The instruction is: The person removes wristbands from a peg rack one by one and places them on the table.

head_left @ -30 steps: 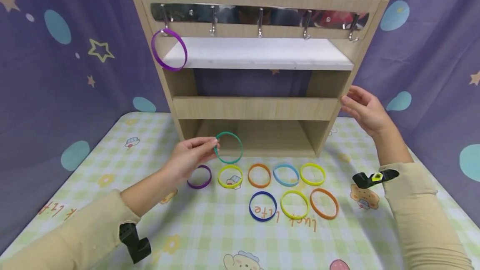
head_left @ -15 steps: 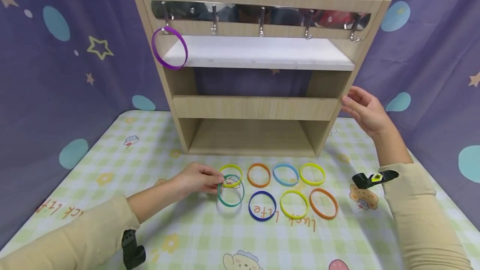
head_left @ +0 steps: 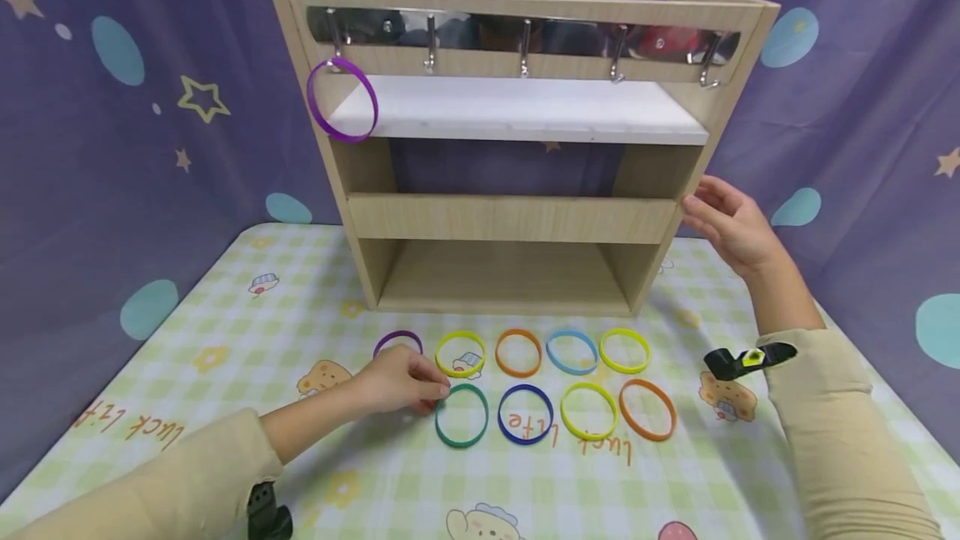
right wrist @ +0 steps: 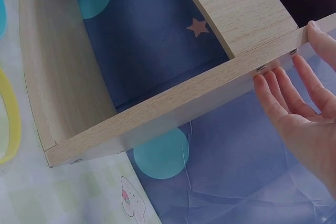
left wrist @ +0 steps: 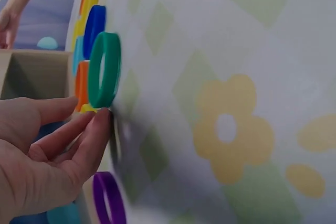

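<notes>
In the head view, my left hand (head_left: 405, 379) is low over the tablecloth, at the left edge of a green silicone wristband (head_left: 461, 416) lying flat. The left wrist view shows the fingertips (left wrist: 103, 116) right at the band's edge, with the thumb apart from them. My right hand (head_left: 731, 223) rests against the right side of a wooden shelf unit (head_left: 513, 218). Its fingers (right wrist: 269, 95) lie nearly straight along the outer panel, thumb near the front edge. A purple wristband (head_left: 399, 335) behind my left hand is partly hidden.
Two rows of wristbands lie before the shelf, including a dark blue one (head_left: 526, 413) beside the green one. Another purple wristband (head_left: 342, 100) hangs from the leftmost hook of the metal hook rail (head_left: 480, 30). A patterned curtain (head_left: 187, 40) stands behind.
My left hand has brought the green wristband down from in front of the shelf to the left end of the front row, and its thumb and fingers have parted. The right hand has stayed put.
</notes>
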The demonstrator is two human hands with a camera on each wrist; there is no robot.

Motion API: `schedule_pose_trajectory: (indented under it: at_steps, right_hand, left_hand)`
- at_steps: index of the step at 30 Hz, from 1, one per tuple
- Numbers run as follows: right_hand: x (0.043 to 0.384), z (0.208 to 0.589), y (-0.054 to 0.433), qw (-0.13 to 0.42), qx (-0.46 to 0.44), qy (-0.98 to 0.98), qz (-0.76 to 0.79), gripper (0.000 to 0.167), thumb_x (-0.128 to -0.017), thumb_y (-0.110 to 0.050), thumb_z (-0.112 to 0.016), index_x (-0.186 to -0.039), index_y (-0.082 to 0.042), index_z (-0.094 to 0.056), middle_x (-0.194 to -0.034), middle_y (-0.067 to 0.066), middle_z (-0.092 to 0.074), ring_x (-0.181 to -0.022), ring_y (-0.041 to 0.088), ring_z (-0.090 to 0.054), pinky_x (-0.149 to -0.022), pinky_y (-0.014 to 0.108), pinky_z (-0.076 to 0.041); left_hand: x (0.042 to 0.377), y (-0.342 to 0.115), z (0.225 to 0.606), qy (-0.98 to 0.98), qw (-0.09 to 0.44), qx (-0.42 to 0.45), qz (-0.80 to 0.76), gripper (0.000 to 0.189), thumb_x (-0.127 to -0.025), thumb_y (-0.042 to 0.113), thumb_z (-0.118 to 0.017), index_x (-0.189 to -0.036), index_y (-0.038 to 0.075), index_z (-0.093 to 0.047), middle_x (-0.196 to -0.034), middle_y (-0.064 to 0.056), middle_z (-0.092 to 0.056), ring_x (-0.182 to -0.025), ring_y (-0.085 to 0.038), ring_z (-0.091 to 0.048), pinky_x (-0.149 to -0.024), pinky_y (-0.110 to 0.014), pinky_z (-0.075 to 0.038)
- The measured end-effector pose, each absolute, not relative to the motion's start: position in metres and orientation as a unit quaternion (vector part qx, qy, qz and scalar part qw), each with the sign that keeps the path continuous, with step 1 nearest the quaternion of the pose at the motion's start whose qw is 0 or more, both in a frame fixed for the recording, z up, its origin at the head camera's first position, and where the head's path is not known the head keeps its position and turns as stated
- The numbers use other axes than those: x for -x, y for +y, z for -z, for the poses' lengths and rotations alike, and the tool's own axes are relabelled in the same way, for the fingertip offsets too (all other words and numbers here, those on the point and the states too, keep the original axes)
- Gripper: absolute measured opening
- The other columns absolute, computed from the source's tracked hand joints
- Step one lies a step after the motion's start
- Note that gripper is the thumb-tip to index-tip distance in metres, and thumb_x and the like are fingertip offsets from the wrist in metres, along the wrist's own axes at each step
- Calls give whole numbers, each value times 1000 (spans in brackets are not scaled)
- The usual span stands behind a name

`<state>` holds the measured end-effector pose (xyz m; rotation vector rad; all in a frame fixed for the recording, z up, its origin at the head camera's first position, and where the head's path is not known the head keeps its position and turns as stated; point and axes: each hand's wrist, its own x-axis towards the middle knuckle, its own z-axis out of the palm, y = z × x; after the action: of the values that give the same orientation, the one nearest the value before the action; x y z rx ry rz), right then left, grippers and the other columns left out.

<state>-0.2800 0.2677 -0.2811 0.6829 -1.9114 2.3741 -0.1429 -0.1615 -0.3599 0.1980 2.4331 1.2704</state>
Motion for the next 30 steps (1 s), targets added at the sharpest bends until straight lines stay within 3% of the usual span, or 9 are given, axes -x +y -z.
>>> schedule_pose_trajectory:
  at_steps: [10, 17, 24, 30]
  right_hand:
    - [278, 282, 268, 7, -210, -616, -759, 26, -94, 0, -55, -114, -16, -64, -102, -5, -65, -93, 5, -63, -82, 14, -56]
    - [280, 282, 269, 7, -211, -614, -760, 26, -94, 0, -55, -114, -15, -63, -102, -5, -65, -93, 6, -63, -82, 14, -57]
    - [280, 282, 269, 4, -210, -616, -760, 27, -94, 0, -54, -115, -16, -63, -103, -5, -65, -93, 6, -63, -82, 14, -56]
    - [280, 280, 268, 8, -216, -614, -759, 27, -95, 0, -54, -115, -15, -63, -103, -4, -65, -94, 6, -63, -82, 15, -57]
  left_hand:
    - [153, -176, 333, 855, 199, -74, -473, 31, -89, 18, -66, -112, -3, -66, -98, -17, -72, -82, -19, -70, -77, -33, -63]
    - [168, -188, 302, 853, 170, -78, -487, 42, -92, 20, -62, -126, -3, -57, -120, -21, -65, -101, -23, -68, -92, -40, -59]
    - [178, -196, 261, 857, 112, -66, -498, 46, -95, 28, -61, -131, 2, -53, -133, -20, -59, -106, -16, -66, -96, -32, -57]
    - [184, -196, 232, 851, 47, -63, -519, 43, -96, 26, -59, -129, -1, -54, -132, -21, -58, -92, 2, -64, -91, -24, -58]
